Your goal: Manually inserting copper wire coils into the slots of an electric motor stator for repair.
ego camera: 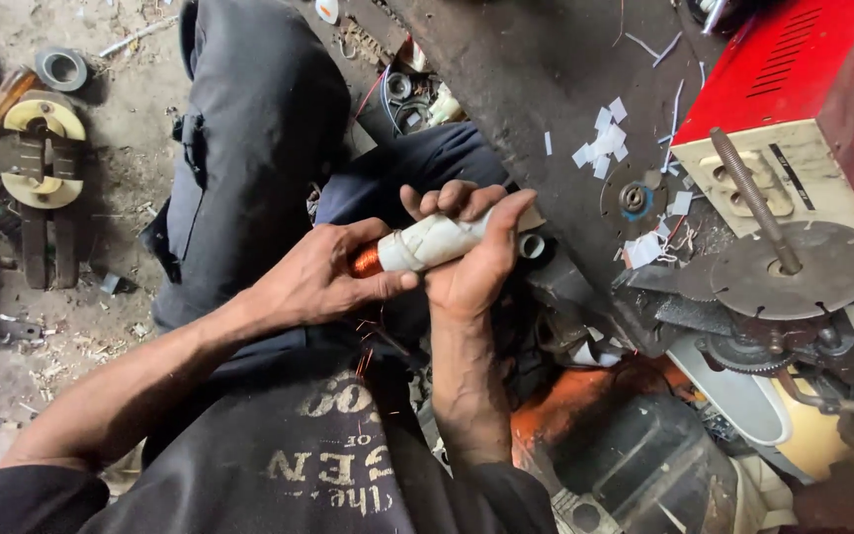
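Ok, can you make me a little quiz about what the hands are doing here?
1. True or false: both hands grip the same roll.
2. What colour is the wire wound at the roll's bare end?
3. Which lies right of the hands: A) a toothed metal disc on a threaded rod, B) a blue bucket?

Key
1. True: left hand and right hand hold the white-wrapped roll.
2. Copper-orange wire.
3. A, the disc.

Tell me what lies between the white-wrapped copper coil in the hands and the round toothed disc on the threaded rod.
In the head view, between the coil and the disc lie a dark bench edge, a small blue-ringed round part and scattered white paper scraps.
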